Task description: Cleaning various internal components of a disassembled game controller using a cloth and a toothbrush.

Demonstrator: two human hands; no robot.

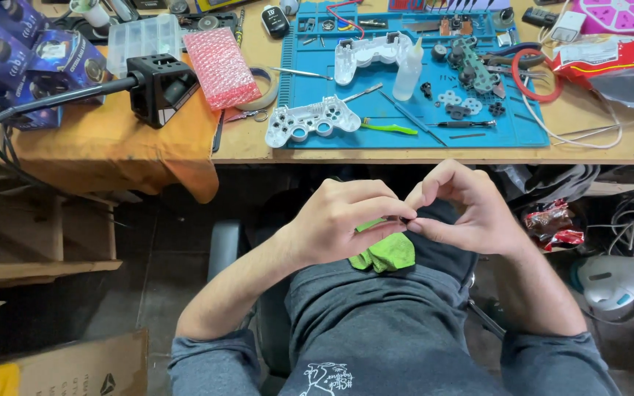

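Two hands, the left hand [346,220] and right hand [467,209], are pinched shut on a tiny dark part [407,220] (likely light, easily dropped); fingertip holds seem best above the green cloth [389,253].

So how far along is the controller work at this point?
Done: the controller is apart, with the clear front shell and clear back shell lying empty on the blue mat, the circuit board and small parts beside them. In hand: the left hand and right hand pinch a small dark part over a green cloth; what it is cannot be told. Left: nothing is back in the shells.
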